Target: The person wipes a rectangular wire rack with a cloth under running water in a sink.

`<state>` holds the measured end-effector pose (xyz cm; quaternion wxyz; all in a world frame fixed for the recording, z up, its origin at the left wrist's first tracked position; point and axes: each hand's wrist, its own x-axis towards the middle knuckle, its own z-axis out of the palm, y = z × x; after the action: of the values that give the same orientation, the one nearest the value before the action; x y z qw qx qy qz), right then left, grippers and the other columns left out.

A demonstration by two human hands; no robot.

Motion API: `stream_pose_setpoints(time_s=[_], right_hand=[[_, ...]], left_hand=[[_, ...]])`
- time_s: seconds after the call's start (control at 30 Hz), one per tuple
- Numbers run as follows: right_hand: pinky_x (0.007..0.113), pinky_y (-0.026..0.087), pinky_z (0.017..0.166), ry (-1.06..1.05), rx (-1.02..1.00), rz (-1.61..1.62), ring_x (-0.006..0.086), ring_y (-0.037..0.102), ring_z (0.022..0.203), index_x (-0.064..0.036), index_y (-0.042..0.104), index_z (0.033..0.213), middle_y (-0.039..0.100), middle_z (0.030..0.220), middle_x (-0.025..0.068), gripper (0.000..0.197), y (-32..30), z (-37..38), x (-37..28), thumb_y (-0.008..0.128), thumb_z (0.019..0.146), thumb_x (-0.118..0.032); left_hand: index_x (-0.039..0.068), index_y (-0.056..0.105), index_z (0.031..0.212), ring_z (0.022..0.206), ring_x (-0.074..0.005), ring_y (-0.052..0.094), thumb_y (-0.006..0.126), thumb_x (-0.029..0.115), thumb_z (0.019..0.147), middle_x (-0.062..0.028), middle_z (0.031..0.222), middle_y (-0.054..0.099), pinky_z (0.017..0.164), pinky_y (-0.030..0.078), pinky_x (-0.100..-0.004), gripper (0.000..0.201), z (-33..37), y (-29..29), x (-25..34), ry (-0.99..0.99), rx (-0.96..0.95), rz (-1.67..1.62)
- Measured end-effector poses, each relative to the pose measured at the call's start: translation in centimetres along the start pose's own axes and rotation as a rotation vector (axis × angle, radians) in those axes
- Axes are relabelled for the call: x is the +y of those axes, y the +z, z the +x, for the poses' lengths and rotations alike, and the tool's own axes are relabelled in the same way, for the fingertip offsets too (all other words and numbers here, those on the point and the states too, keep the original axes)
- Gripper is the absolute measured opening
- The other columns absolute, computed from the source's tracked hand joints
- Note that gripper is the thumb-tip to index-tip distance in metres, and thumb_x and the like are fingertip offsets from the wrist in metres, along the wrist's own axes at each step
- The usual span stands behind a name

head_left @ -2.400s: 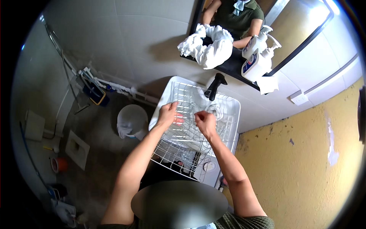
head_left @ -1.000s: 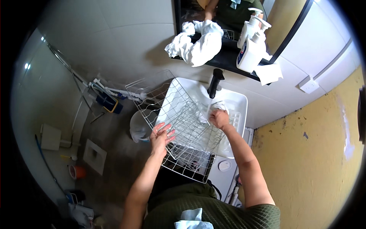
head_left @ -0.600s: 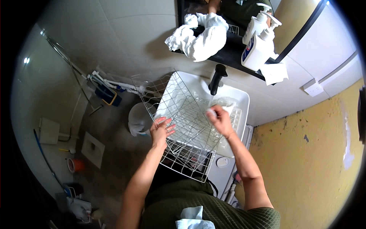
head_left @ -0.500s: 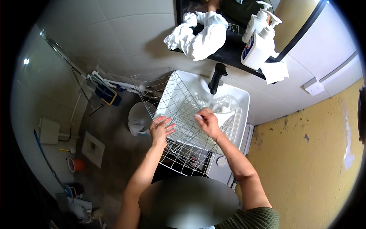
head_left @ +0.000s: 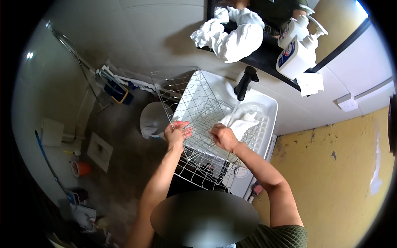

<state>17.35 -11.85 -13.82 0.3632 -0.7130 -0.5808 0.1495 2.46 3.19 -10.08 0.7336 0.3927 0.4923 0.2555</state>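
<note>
The left hand [head_left: 175,135], fingers spread open, rests against a wire rack [head_left: 197,120] over the sink [head_left: 272,110]. The right hand [head_left: 223,137] curls near white cloth [head_left: 245,124]; its hold cannot be told.

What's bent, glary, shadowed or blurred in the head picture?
In the head view, seams on the tiled wall bow; glare sits high on the mirror; a shadow falls left of the white cloth; a blurred oval hides part of the green shirt; wire rack and left hand look fairly clear.
</note>
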Motion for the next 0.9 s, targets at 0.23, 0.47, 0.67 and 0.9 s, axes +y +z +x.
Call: stream_pose_setpoints(time_s=[0.23, 0.47, 0.67, 0.9], right_hand=[[0.038, 0.05, 0.067, 0.074, 0.15, 0.147, 0.0317, 0.058, 0.076, -0.0049, 0.065, 0.084, 0.059, 0.081, 0.014, 0.023, 0.5, 1.7, -0.4, 0.056, 0.067, 0.006], [0.037, 0.05, 0.069, 0.149, 0.019, 0.221, 0.0307, 0.059, 0.08, -0.0012, 0.064, 0.076, 0.062, 0.079, 0.0116, 0.015, -0.8, 2.4, -1.1, 0.057, 0.065, 0.005], [0.037, 0.05, 0.073, -0.1, -0.047, 0.081, 0.0297, 0.058, 0.088, -0.0025, 0.066, 0.08, 0.063, 0.085, 0.0121, 0.017, -0.5, 1.8, -1.2, 0.059, 0.065, 0.001], [0.036, 0.051, 0.073, 0.377, -0.026, 0.352, 0.0322, 0.061, 0.078, -0.0013, 0.067, 0.086, 0.063, 0.085, 0.0153, 0.02, -5.2, 0.7, -1.8, 0.057, 0.069, -0.005]], left_hand=[[-0.001, 0.046, 0.093, 0.078, -0.0319, 0.067, 0.048, 0.0, 0.091, -0.0229, 0.102, 0.062, 0.06, 0.058, -0.0343, 0.002, 0.1, 0.1, 0.2, -0.031, -0.027, -0.01], [-0.001, 0.047, 0.093, 0.079, -0.0332, 0.067, 0.048, 0.001, 0.092, -0.0222, 0.101, 0.062, 0.06, 0.057, -0.0362, 0.002, 0.3, -0.3, 0.2, -0.019, -0.015, -0.01], [-0.001, 0.049, 0.093, 0.08, -0.0332, 0.067, 0.048, 0.005, 0.093, -0.0212, 0.099, 0.063, 0.061, 0.058, -0.0369, 0.007, 0.7, -0.4, 0.4, 0.009, -0.017, 0.03], [-0.001, 0.048, 0.093, 0.079, -0.0338, 0.067, 0.048, 0.006, 0.094, -0.0221, 0.1, 0.062, 0.061, 0.058, -0.0368, 0.007, 0.5, -0.4, 0.2, -0.023, -0.025, 0.002]])
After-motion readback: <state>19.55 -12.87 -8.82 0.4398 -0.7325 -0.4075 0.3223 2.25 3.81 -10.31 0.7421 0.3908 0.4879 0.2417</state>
